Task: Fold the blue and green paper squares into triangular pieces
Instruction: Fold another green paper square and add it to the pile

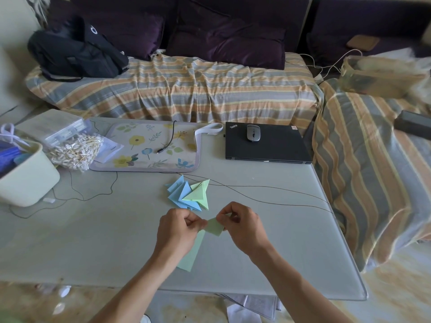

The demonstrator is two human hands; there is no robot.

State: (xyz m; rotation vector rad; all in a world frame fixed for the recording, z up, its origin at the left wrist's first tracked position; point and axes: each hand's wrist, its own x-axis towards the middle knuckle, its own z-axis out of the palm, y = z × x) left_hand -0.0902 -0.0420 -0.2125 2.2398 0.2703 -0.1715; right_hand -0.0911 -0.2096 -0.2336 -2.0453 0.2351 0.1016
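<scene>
On the far left of the table [291,241] I see a pale bin [28,176] and a bag of cotton swabs [74,152], neither part of the job. Moving right, the floral mat [149,148] lies behind my working area, and just in front of it sits the pile of finished triangles [189,194]: several blue ones on the left side of the heap, green ones overlapping them on the right. I cannot count them exactly because they overlap.

Nearer to me, my left hand [179,231] has its fingers curled, pinching the left edge of the green paper piece [214,227] I am folding. A larger green sheet [192,255] lies flat on the table beneath that hand, partly hidden by my wrist; I judge it unfolded, though I cannot tell whether more sheets lie under it. My right hand [242,224] pinches the same small green piece from its right side, so it is held between both hands just above the table.

Further right, a closed laptop [265,145] with a mouse [253,133] on it.

My judgement: a good share is done, one green fold is underway, and at least one sheet remains.
</scene>
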